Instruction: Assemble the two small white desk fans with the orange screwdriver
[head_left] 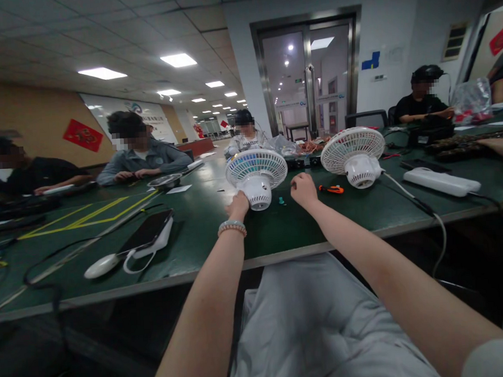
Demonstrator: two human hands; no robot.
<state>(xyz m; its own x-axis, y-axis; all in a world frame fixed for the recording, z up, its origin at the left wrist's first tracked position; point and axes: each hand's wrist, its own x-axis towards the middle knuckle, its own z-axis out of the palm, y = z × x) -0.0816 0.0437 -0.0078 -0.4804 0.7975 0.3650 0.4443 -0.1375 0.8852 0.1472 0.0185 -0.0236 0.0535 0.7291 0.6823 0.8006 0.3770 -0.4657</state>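
Note:
A white fan head (pixel 257 180) stands in front of me on the green table, its round grille facing away and its vented motor housing toward me. My left hand (pixel 238 205), with a bead bracelet at the wrist, is closed at the left side of that housing; its fingertips are partly hidden behind it. To the right of the fan, apart from it, my right hand (pixel 304 190) hovers low with curled fingers. Whatever those fingers hold, if anything, is hidden. Between the hands lies a small teal piece (pixel 281 200). An orange-and-black tool (pixel 331 189) rests beyond my right hand.
A second white fan (pixel 353 155) with a cable stands to the right. White power strip (pixel 442 182) lies further right. On the left are a phone (pixel 146 234) and a white mouse-shaped device (pixel 101 266) with cables. Several people sit around the table (pixel 203 236).

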